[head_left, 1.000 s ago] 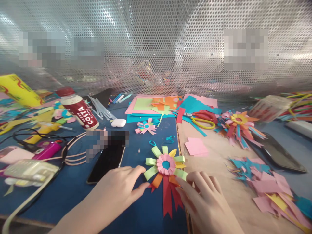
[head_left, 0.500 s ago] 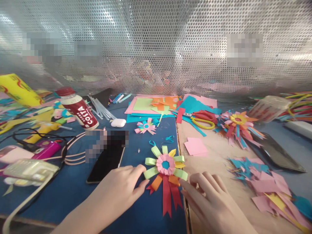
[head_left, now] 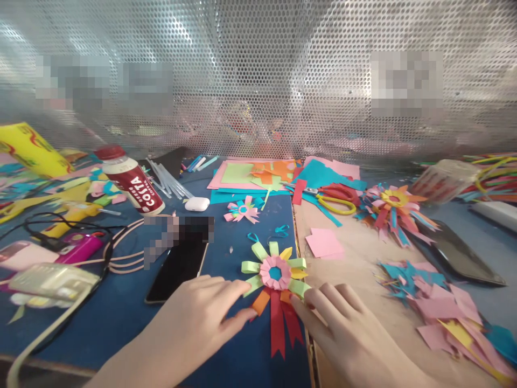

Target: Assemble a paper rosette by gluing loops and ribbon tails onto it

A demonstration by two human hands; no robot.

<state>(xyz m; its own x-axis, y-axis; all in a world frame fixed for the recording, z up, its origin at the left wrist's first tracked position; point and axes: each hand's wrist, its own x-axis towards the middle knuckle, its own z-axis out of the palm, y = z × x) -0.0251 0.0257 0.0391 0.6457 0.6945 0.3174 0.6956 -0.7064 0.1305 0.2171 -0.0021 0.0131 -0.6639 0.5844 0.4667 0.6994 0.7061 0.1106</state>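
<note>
A paper flower [head_left: 276, 276] with green and yellow loop petals, a pink pleated centre and red and orange ribbon tails lies on the blue mat [head_left: 226, 350]. My left hand [head_left: 200, 318] rests flat on the mat, its fingertips touching the flower's lower left petals. My right hand [head_left: 343, 326] lies on the other side, fingers spread, the tips against the flower's lower right petals and tails. Neither hand holds anything.
A dark phone [head_left: 180, 267] lies left of the flower. Behind are a small pink-blue flower [head_left: 242, 210], coloured paper sheets [head_left: 250, 175], scissors [head_left: 335, 198], a Costa bottle [head_left: 131, 180] and earbuds case [head_left: 196, 203]. Another flower [head_left: 393, 207], a second phone [head_left: 456, 250] and paper scraps [head_left: 440, 302] lie right.
Both hands shifted slightly around the flower's lower edge; the left fingers have slid further in under the green petal and the right fingers have come back against the tails.
</note>
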